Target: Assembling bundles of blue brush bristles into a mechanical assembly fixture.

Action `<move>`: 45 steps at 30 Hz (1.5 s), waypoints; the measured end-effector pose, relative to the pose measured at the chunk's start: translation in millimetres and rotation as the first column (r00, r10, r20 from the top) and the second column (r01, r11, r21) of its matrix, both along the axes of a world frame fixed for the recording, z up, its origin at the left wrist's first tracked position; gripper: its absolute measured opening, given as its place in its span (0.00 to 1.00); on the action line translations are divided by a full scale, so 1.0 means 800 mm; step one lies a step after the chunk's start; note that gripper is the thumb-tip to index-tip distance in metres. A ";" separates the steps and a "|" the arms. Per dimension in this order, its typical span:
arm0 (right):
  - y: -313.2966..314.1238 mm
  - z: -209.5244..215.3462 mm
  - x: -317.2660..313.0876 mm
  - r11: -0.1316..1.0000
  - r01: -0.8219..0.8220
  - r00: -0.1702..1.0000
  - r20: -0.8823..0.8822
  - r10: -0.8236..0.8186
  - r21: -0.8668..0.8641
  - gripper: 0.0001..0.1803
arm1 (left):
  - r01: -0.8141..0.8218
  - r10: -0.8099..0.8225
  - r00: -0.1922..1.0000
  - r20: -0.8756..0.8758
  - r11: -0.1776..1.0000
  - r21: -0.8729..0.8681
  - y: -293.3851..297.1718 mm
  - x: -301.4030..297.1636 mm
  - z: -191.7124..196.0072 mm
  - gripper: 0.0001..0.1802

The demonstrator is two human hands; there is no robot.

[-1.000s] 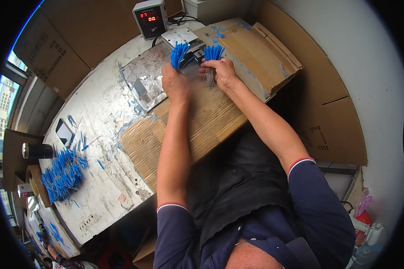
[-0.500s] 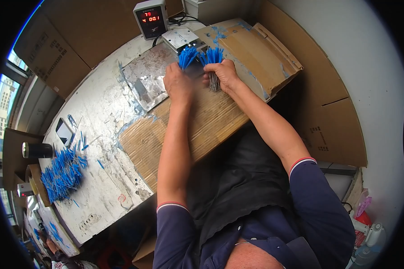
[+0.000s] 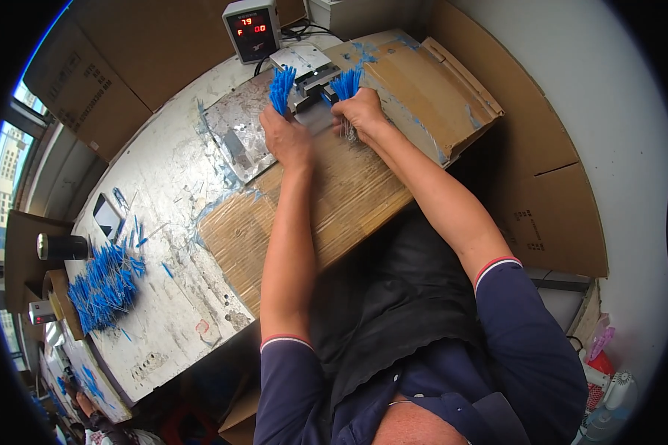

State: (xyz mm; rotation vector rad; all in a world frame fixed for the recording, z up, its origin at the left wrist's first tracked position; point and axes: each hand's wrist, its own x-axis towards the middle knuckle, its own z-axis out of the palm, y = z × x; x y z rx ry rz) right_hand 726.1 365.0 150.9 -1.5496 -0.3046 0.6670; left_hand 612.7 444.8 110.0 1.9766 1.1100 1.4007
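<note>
My left hand (image 3: 288, 141) is closed around a bunch of thin blue-ended wires (image 3: 281, 89), blue ends up, left of a small metal fixture (image 3: 313, 83). On the fixture's right side, my right hand (image 3: 361, 113) grips a second bunch of blue-ended wires (image 3: 346, 83). Bare silvery strands hang below that hand. One blue piece lies across the fixture's front edge, close to my right fingers. The two bunches are apart. My left hand is slightly blurred.
A counter box (image 3: 251, 31) with a red display stands behind the fixture. Cardboard (image 3: 274, 222) covers the near worktop. At left lie a heap of blue-ended wires (image 3: 105, 289), a phone (image 3: 107, 216) and a dark cylinder (image 3: 61, 248). Another person's hand (image 3: 85, 404) shows at lower left.
My left hand has moved left with its bunch, opening a gap that bares the fixture. My right hand has shifted slightly up and left. The red display reads differently.
</note>
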 end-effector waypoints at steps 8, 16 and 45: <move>0.013 -0.004 0.003 0.997 0.067 0.997 0.028 -0.066 -0.037 0.04 | -0.001 0.000 1.000 0.018 1.000 0.019 0.000 0.004 0.001 0.10; -0.011 -0.009 0.008 0.984 -0.002 0.983 -0.182 0.035 0.178 0.06 | 0.120 -0.126 0.986 -0.113 0.991 -0.059 -0.001 0.003 -0.006 0.08; -0.037 -0.007 -0.004 0.941 -0.177 0.946 -0.215 0.243 0.288 0.07 | 0.095 -0.097 0.994 -0.046 0.994 -0.049 -0.002 0.000 0.006 0.10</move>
